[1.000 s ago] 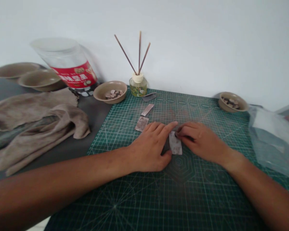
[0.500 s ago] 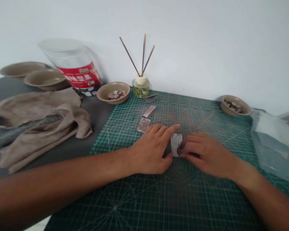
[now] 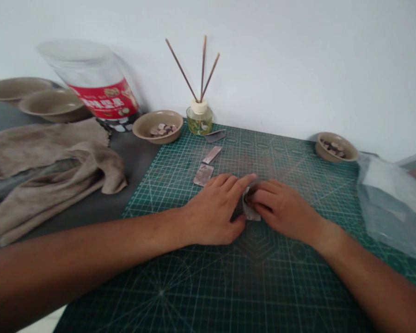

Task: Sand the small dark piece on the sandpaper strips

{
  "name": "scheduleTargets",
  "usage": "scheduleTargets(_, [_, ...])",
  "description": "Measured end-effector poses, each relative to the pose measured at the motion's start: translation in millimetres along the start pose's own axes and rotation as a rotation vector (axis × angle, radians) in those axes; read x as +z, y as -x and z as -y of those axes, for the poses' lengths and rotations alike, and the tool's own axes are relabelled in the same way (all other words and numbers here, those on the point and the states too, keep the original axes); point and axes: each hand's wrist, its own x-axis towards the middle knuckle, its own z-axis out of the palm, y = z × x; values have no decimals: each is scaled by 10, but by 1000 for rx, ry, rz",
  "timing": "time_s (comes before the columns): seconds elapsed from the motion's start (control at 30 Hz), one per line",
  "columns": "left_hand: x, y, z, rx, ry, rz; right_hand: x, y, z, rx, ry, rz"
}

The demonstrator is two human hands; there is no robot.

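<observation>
A small grey rectangular piece [image 3: 251,213] with a mottled surface lies flat on the green cutting mat [image 3: 208,282], partly covered by my fingers. My left hand [image 3: 217,210] rests palm down at its left side. Its fingers are stretched forward, and the thumb is spread towards the near edge of the piece. My right hand [image 3: 280,206] is closed in a pinch over the upper right of the piece. Something small and dark shows at its fingertips, too hidden to name. Beyond my left hand lie a mottled square piece [image 3: 204,175] and a narrow strip [image 3: 212,155].
A bowl of small chips [image 3: 157,127] stands back left, another bowl [image 3: 336,147] back right. A reed diffuser [image 3: 199,119] has folded dark sheets [image 3: 215,135] before it. Left are a red-labelled jar [image 3: 106,101] and brown cloth [image 3: 55,162]; right, a plastic bag [image 3: 395,203].
My right hand has moved from the near right corner of the grey piece up towards its far end. The left hand keeps its place beside it. The whole view has shifted slightly.
</observation>
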Motion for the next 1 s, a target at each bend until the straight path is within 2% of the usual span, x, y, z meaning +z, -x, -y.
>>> scheduleTargets(0.1, [5,2,4,5,-7,-5,-23,-2,-41,49,-10,-30])
scheduleTargets(0.23, [7,3,3,1,-16,11,-17,31,22,-56,-161,67])
scheduleTargets(0.3, [3,1,0,9,-13,17,16,13,47,-46,-148,35])
scheduleTargets(0.4, [-4,-2,-6,10,-9,10,7,-32,-4,43,-44,-36])
scheduleTargets(0.47, [-6,-1,-8,-1,-11,7,-41,-31,-47,50,-43,-6])
scheduleTargets(0.6, [-2,2,-4,7,-3,15,-56,2,-16,-55,-132,84])
scheduleTargets(0.67, [0,3,-1,16,2,10,-14,-15,-4,-54,-84,43])
scheduleTargets(0.77, [-2,4,0,9,-10,3,-14,-46,-59,32,31,-27])
scheduleTargets(0.83, [-6,4,-4,1,-22,13,-64,-29,-94,53,5,8])
scheduleTargets(0.93, [-7,2,-13,1,-21,25,-96,25,-59,-23,-132,106])
scheduleTargets(1.0, [-6,0,-15,5,-12,23,-58,30,-18,-60,-152,104])
